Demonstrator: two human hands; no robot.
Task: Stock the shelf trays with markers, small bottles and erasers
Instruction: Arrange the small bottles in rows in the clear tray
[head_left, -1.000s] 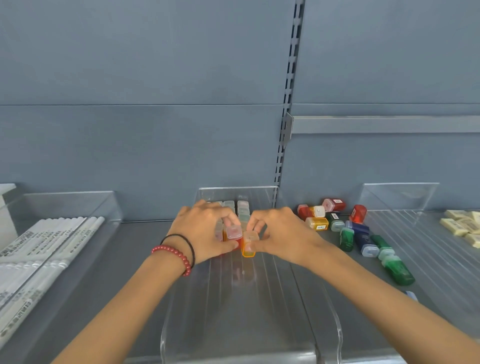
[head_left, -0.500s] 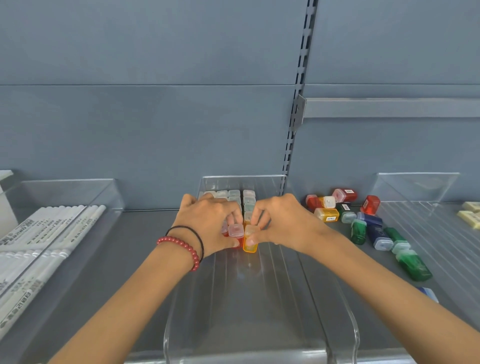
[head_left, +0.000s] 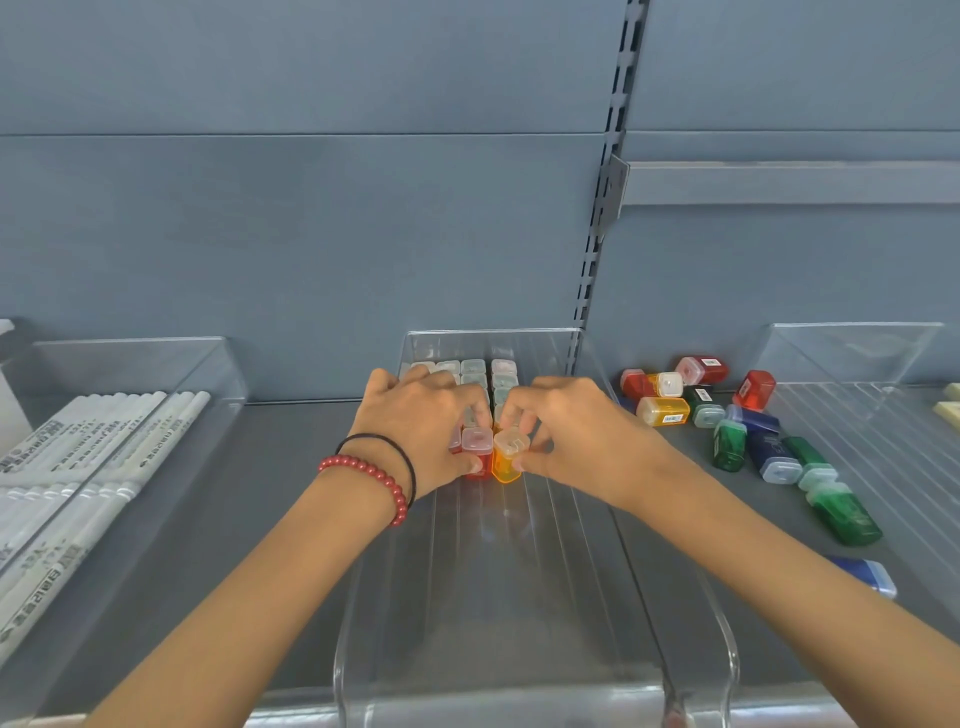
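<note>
over the last second your right hand (head_left: 576, 441) has brought the orange bottle (head_left: 508, 460) back into line with the red bottle (head_left: 475, 447) that your left hand (head_left: 421, 431) holds. the two now stand level and touching, side by side. your view has shifted left, which puts the erasers (head_left: 950, 410) almost off the right edge.

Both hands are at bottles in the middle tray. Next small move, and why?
Probably press the red bottle and orange bottle back against the standing rows: the left hand and right hand each pinch one at the rows' front.
</note>
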